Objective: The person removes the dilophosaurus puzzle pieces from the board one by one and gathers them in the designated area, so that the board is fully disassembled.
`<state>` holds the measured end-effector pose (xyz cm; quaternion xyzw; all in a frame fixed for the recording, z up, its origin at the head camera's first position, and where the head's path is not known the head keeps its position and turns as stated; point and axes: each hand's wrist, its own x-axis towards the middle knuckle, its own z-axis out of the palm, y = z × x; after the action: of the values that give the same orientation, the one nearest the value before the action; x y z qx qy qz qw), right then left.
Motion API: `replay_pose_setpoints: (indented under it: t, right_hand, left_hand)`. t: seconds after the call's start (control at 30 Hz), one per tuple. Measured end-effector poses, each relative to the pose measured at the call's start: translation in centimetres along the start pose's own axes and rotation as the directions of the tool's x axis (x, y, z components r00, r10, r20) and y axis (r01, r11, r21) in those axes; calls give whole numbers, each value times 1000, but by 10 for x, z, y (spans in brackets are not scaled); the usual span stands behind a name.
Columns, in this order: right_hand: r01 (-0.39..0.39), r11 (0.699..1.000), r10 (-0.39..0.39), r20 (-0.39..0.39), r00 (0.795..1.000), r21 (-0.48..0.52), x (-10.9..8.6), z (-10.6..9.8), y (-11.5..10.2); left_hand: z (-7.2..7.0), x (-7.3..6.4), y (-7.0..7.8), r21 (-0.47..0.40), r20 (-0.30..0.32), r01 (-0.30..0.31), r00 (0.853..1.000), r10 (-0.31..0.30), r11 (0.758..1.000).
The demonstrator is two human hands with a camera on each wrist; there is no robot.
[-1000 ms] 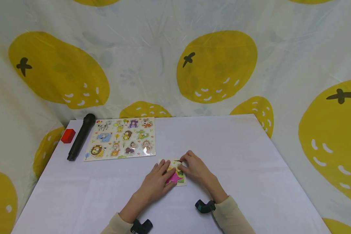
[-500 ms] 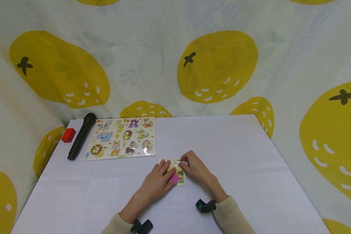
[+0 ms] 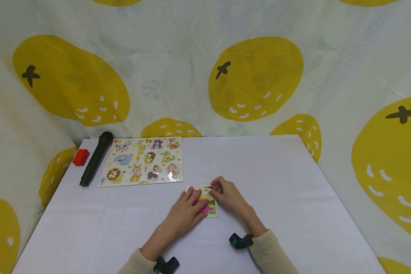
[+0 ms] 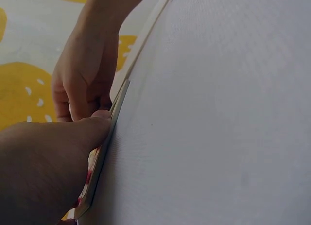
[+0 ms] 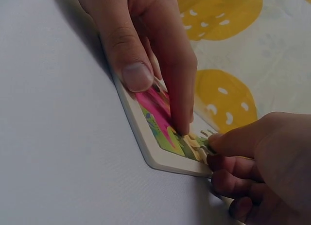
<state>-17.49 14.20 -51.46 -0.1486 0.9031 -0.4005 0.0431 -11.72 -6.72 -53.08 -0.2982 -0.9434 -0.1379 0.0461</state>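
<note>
A small jigsaw puzzle (image 3: pixel 211 214) in a pale frame lies near the middle of the table, with a pink figure and green scenery on it. My left hand (image 3: pixel 183 212) rests across its left side, fingers spread and mostly straight. In the right wrist view the left thumb (image 5: pixel 137 77) lies at the frame's near edge and a finger presses on the picture. At the far right corner my right hand (image 3: pixel 230 196) pinches a puzzle piece (image 5: pixel 206 140) between thumb and curled fingers. The piece is tilted at the board, its far side hidden by the fingers.
A larger animal puzzle board (image 3: pixel 142 163) lies at the back left of the white table (image 3: pixel 277 167). Beside it are a black microphone-like stick (image 3: pixel 96 160) and a red block (image 3: pixel 80 157). A curtain printed with yellow fruit (image 3: pixel 255 78) hangs behind the table.
The piece in my right hand lay flatter half a second ago and is now tilted, its dark edge showing. The left fingers have shifted slightly on the puzzle, which stays in place.
</note>
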Motion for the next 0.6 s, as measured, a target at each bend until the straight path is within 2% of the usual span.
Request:
replay_pose_setpoints:
  t: [0.27, 0.43, 0.6]
  right_hand:
    - [21, 999, -22, 21, 1000, 42, 1, -3, 3]
    - [-1, 998, 2, -23, 1000, 62, 2, -7, 5]
    - [22, 998, -17, -84, 996, 60, 9, -14, 11]
  left_hand:
    - [1, 0, -1, 11, 0, 0, 1000, 0, 1000]
    - [1, -1, 0, -9, 4, 8, 1000, -7, 1000]
    - [-1, 0, 1, -19, 17, 16, 1000, -16, 1000]
